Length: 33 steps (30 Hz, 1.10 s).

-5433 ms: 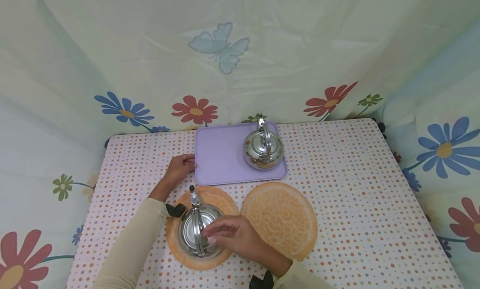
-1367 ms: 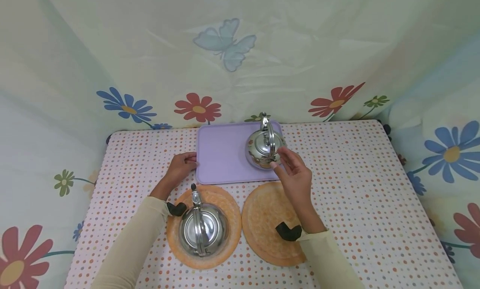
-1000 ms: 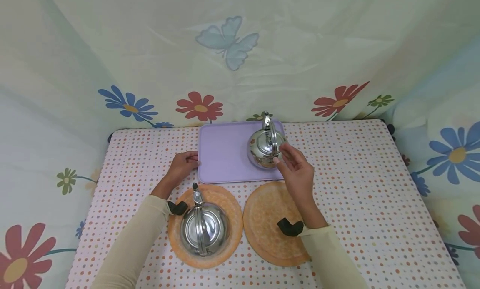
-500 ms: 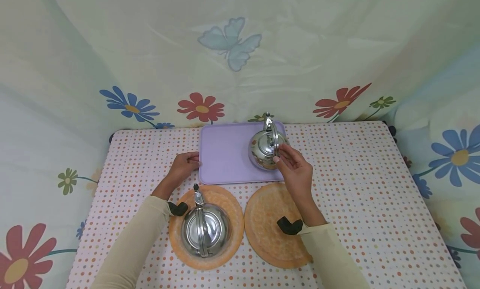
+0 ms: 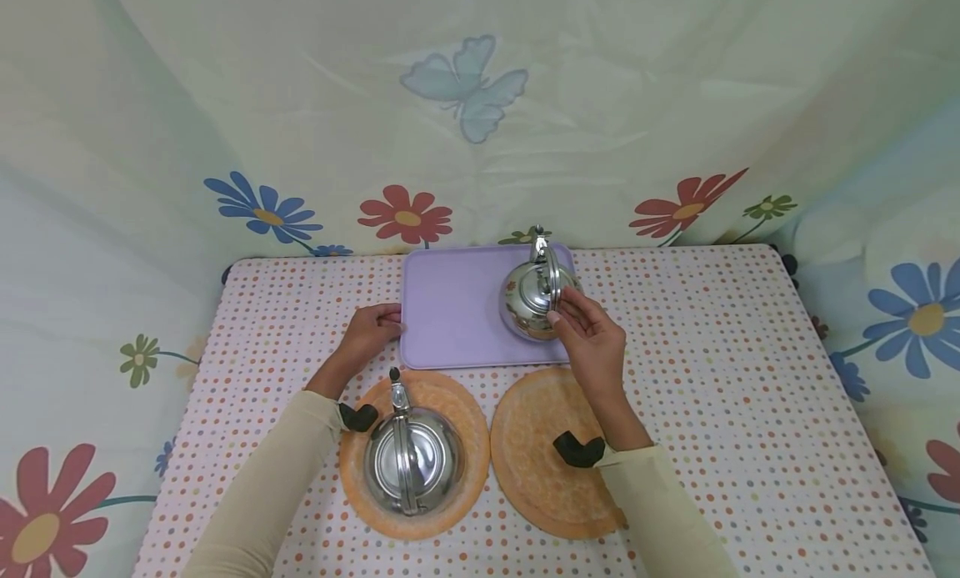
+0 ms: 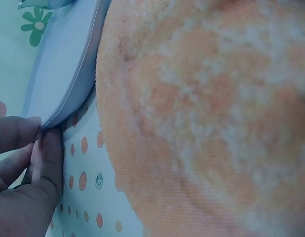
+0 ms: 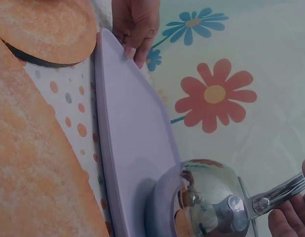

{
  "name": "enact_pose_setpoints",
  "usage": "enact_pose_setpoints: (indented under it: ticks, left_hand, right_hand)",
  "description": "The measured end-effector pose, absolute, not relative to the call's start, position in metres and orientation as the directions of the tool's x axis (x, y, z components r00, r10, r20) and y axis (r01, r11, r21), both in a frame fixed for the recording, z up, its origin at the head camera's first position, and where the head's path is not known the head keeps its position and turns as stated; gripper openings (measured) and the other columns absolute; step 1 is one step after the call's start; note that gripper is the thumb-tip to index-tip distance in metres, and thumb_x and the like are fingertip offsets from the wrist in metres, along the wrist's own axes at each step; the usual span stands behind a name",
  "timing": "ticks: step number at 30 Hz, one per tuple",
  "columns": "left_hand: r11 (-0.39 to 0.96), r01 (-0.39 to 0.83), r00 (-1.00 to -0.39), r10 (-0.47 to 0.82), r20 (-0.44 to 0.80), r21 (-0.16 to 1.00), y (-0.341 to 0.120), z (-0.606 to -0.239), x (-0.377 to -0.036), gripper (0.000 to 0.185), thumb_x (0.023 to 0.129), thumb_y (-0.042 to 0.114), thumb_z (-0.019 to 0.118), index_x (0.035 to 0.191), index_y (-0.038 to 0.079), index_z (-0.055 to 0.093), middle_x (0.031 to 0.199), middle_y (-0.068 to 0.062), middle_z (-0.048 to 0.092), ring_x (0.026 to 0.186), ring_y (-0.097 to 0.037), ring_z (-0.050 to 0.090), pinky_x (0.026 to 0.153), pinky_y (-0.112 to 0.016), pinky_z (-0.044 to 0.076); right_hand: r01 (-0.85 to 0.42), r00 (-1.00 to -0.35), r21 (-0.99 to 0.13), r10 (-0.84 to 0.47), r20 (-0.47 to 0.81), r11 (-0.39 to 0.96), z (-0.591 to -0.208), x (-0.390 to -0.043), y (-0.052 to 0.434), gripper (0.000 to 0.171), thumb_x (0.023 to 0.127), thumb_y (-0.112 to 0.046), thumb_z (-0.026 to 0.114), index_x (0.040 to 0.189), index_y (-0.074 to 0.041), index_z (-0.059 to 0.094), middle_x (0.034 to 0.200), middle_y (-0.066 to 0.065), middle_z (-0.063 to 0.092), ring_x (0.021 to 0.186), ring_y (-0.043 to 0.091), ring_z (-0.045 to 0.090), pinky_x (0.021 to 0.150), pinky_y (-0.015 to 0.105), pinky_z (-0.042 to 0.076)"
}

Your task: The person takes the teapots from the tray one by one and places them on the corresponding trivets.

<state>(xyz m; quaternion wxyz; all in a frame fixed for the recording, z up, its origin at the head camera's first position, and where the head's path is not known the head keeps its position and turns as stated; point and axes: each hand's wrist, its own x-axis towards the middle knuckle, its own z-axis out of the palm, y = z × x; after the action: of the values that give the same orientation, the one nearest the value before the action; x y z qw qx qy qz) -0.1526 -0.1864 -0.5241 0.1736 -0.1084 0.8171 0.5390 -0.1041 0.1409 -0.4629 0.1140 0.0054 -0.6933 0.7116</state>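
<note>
On the dotted worktop [image 5: 690, 353], going from the left, the left hand [image 5: 369, 334] rests at the left edge of the purple tray [image 5: 450, 311], its fingers curled against the rim in a narrow grip, thumb and fingertips touching the tray's edge, as the left wrist view shows close up. Just in front of that hand, near the worktop's front edge, a steel kettle [image 5: 412, 469] stands upright on the left orange mat [image 5: 465, 411], handle raised and spout pointing toward the tray. Beside it lies the right orange mat [image 5: 532, 444], bare on top, with the right forearm crossing over its right part. The tray sits at the middle of the worktop's back edge, and the second kettle [image 5: 528, 299] stands on the tray's right half, close to its front right corner. The right hand [image 5: 592, 340] reaches over the tray's front edge and pinches this kettle's raised handle with thumb and fingertips. A flowered curtain [image 5: 480, 111] hangs right behind the tray and round both sides.
</note>
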Motion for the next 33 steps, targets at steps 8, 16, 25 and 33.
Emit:
enact_pose_setpoints:
  ticks: [8,16,25,33]
  left_hand:
    - [0.405,-0.345,-0.926,0.002,-0.378,0.847,-0.185,-0.524,-0.152,0.044,0.091,0.006,0.061,0.133,-0.002,0.055,0.112,-0.013,0.060,0.098,-0.023,0.057,0.082,-0.030,0.049]
    - [0.382,-0.340,-0.927,0.016,-0.374,0.859,-0.186,-0.524,-0.151,0.044,0.091,0.002,0.061,0.134,-0.003,0.054,0.112,-0.016,0.062,0.100,-0.024,0.059,0.083,-0.030,0.050]
    - [0.382,-0.339,-0.928,0.015,-0.373,0.860,-0.186,-0.524,-0.151,0.043,0.091,0.002,0.062,0.134,-0.003,0.054,0.112,-0.015,0.062,0.099,-0.023,0.059,0.081,-0.028,0.049]
    - [0.381,-0.340,-0.927,0.019,-0.374,0.860,-0.185,-0.523,-0.151,0.043,0.091,0.003,0.061,0.133,-0.003,0.054,0.112,-0.015,0.062,0.099,-0.023,0.058,0.082,-0.029,0.049]
  right_hand:
    - [-0.145,-0.978,-0.989,0.156,0.141,-0.014,-0.457,-0.105,0.138,0.040,0.088,0.012,0.062,0.128,0.014,0.054,0.125,0.026,0.056,0.112,0.020,0.059,0.095,0.026,0.046]
    - [-0.136,-0.980,-0.991,0.142,0.137,0.021,-0.439,-0.101,0.131,0.039,0.089,0.012,0.061,0.126,0.018,0.051,0.122,0.032,0.056,0.115,0.038,0.056,0.092,0.025,0.047]
    - [-0.127,-0.984,-0.992,0.126,0.129,0.028,-0.437,-0.106,0.132,0.038,0.089,0.011,0.061,0.125,0.018,0.052,0.120,0.032,0.058,0.112,0.035,0.059,0.091,0.024,0.048]
    - [-0.137,-0.983,-0.990,0.122,0.138,0.019,-0.460,-0.117,0.136,0.033,0.089,0.008,0.063,0.120,0.016,0.057,0.114,0.031,0.062,0.107,0.027,0.063,0.088,0.024,0.050]
